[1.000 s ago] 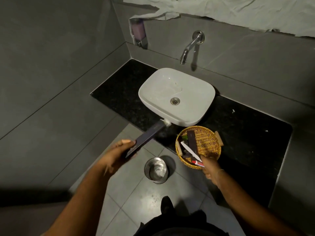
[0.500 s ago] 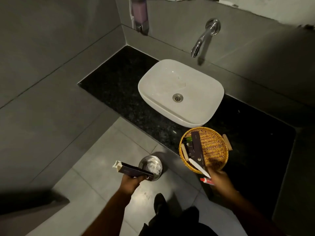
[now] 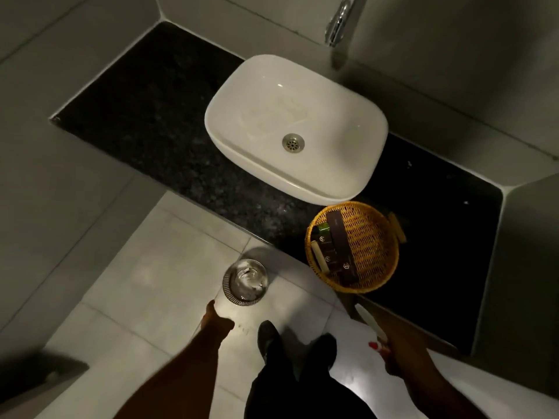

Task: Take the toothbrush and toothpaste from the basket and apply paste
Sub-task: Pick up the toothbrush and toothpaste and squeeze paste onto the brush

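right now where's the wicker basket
In the head view the wicker basket sits right of centre on the black counter's front edge, just below the white sink.

I'm standing in a bathroom. A white vessel washbasin (image 3: 296,128) sits on a black speckled stone bench (image 3: 157,122), with a chrome wall tap (image 3: 337,24) above the basin. Grey tiles cover the walls and floor. Just beside the basin is a wicker basket (image 3: 375,246) of boxed toiletries, and a small steel waste bin (image 3: 245,282) stands on the floor below the bench.
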The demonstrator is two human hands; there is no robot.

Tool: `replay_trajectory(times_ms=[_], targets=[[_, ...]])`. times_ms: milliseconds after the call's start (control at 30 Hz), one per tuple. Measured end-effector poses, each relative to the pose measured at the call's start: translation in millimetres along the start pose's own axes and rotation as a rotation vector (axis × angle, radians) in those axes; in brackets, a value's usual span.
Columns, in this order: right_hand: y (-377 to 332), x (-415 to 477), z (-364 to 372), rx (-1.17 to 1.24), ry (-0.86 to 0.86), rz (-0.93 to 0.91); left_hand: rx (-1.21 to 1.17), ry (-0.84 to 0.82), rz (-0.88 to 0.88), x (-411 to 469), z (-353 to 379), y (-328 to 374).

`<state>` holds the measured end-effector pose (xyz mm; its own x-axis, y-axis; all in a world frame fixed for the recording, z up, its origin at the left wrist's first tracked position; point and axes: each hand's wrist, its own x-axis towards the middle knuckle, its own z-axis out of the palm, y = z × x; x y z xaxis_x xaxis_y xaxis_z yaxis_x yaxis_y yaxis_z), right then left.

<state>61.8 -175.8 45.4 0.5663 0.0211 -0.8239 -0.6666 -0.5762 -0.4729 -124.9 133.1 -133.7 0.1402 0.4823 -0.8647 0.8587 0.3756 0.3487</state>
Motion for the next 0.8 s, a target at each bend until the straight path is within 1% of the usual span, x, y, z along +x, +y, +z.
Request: replay_trajectory(times_ms=[33, 100, 200, 267, 333, 400, 500, 567, 667, 700, 800], targets=[[-7, -6, 4, 0.026, 0.028, 0.024, 0.050, -0.008, -0.003, -5, -6, -8], [-13, -3, 7, 0.048, 0.035, 0.015, 0.103, -0.004, 0.027, -16, -18, -18], [-26, 5, 14, 0.003, 0.003, 0.027, 0.244, -0.062, 0.171, -44, -26, -16], [-38, 8, 20, -0.001, 0.028, 0.038, 0.311, -0.108, 0.321, -60, -24, -17], [-49, 8, 23, 0.056, 0.063, 0.029, 0.258, -0.149, 0.404, -82, -18, -3], [-58, 9, 25, 0.112, 0.082, 0.009, 0.156, -0.246, 0.474, -103, -3, 22], [-67, 10, 23, 0.189, 0.110, -0.008, 0.120, -0.380, 0.594, -142, 32, 77], [-73, 12, 23, 0.228, 0.135, -0.054, 0.054, -0.477, 0.666, -170, 57, 112], [-81, 17, 14, 0.256, 0.154, -0.128, -0.116, -0.572, 0.654, -209, 86, 154], [-84, 17, 12, 0.263, 0.156, -0.140, -0.122, -0.585, 0.657, -218, 94, 165], [-93, 21, 3, 0.244, 0.175, -0.190, -0.032, -0.602, 0.623, -233, 112, 182]])
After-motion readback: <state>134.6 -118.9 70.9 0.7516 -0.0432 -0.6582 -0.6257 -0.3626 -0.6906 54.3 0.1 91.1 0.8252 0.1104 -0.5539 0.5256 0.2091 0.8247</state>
